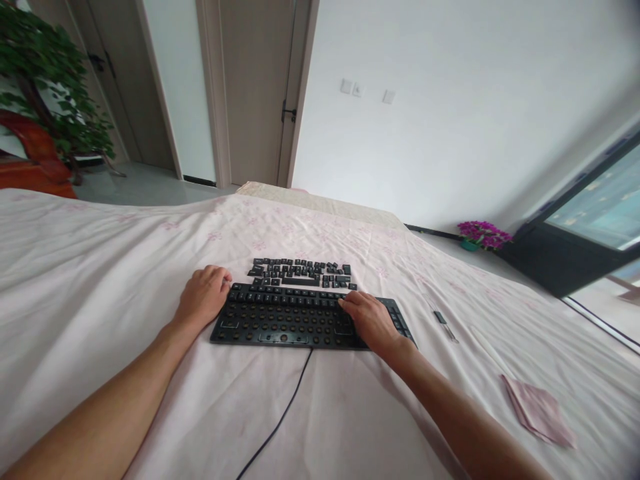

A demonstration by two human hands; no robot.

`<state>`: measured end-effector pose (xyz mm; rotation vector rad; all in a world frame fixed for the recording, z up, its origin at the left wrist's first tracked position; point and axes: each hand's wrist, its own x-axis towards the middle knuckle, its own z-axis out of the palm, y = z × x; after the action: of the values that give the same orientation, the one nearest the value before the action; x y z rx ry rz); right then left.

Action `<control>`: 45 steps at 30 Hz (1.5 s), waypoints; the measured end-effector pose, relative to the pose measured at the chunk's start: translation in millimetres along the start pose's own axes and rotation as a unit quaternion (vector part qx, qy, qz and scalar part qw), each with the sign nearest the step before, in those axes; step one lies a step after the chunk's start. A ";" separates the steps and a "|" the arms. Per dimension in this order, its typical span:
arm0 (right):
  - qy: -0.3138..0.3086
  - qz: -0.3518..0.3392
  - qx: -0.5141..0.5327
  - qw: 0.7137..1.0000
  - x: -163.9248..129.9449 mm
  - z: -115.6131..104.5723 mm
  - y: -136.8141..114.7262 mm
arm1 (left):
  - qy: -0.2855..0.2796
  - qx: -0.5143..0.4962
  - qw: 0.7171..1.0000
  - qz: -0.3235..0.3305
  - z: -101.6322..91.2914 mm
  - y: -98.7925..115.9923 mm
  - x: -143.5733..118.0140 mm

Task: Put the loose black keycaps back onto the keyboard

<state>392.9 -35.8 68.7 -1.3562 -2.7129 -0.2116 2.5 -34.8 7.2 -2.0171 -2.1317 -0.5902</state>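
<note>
A black keyboard (pixel 285 320) lies on a pale cloth, its upper rows still carrying keycaps while the lower rows show bare switches. Loose black keycaps (pixel 300 271) are spread in rows just beyond its far edge, a long spacebar (pixel 301 281) among them. My left hand (pixel 206 291) is curled at the keyboard's far left corner, fingertips against its edge. Over the right part of the keyboard, my right hand (pixel 369 319) has its thumb and fingers closed together at the upper keys; whatever is between the fingertips is hidden.
A small keycap puller with wire ends (pixel 445 325) lies on the cloth to the right. Nearer is a folded pink cloth (pixel 539 410). The keyboard's cable (pixel 283 415) runs toward me. Beyond are a door (pixel 255 93), a plant (pixel 45 80) and purple flowers (pixel 484 235).
</note>
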 end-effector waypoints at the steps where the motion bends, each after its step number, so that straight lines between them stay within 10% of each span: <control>1: 0.002 0.012 0.021 1.000 1.0 -0.4 2.6 | 0.000 0.000 1.000 -0.002 -0.4 0.3 0.0; 26: -0.061 -0.032 0.002 0.998 16.3 -16.2 10.0 | -0.009 0.003 1.000 -0.009 -4.4 3.4 -0.6; 45: 0.002 0.003 0.296 0.955 23.9 6.7 44.7 | -0.005 -0.004 1.000 -0.010 -3.7 2.4 -0.4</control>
<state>414.3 10.7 69.3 -1.1648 -2.4565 0.5550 4.3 -36.6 10.9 -2.0083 -2.1619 -0.5946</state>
